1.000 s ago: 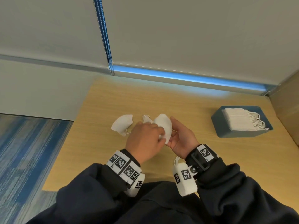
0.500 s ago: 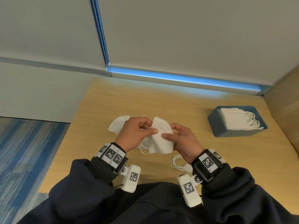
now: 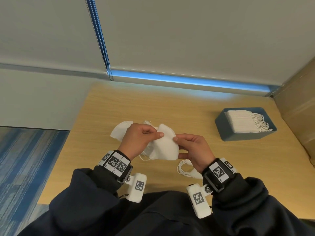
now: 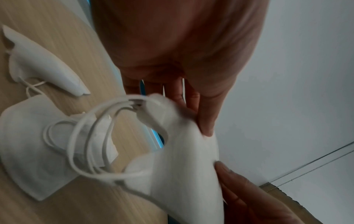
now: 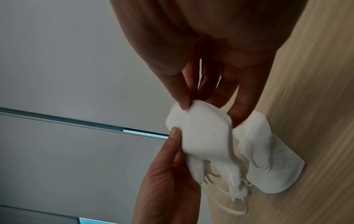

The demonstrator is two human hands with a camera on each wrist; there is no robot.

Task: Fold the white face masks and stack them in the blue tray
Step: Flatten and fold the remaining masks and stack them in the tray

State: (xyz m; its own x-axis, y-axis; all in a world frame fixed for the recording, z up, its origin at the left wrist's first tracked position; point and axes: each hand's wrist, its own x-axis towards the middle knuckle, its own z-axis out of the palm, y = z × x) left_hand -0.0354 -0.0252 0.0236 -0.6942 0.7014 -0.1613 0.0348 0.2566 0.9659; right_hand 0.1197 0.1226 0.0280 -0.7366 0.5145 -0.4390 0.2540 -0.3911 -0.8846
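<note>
- Table (image 3: 170,106): flat, pale wood-grain top, smooth and matte. It carries everything here. Risk, judged: a released mask slides easily on it, towards the near edge.
- Blue tray (image 3: 221,126): rigid, straight-walled rectangular bin, far right on the table, well apart from the hands. A row of folded white masks (image 3: 238,120) fills most of it, with ear loops spilling over the right side. Risk, judged: a new mask catches those loose loops on entry and drags the row out of line.
- Held mask (image 3: 165,147): soft white non-woven cup, lightly pleated, above the table's near centre and not yet flat. Left hand (image 3: 136,140) pinches its top edge between thumb and curled fingers; right hand (image 3: 196,150) pinches the opposite edge the same way, thumbs nearly meeting. Risk, judged: the springy cup pops open if either pinch relaxes before the halves are pressed together, and uneven pulling gives a skewed crease.
- Unfolded mask (image 3: 119,132): domed, on the table left of the left hand, with another partly hidden behind that hand.
- Ear loops (image 4: 91,136): thin round elastic cords hanging slack under the held mask. Risk, judged: they get trapped inside the fold or snag a finger.
- A further mask with loops (image 3: 185,169) lies under the right wrist; the sleeve could sweep it off.
</note>
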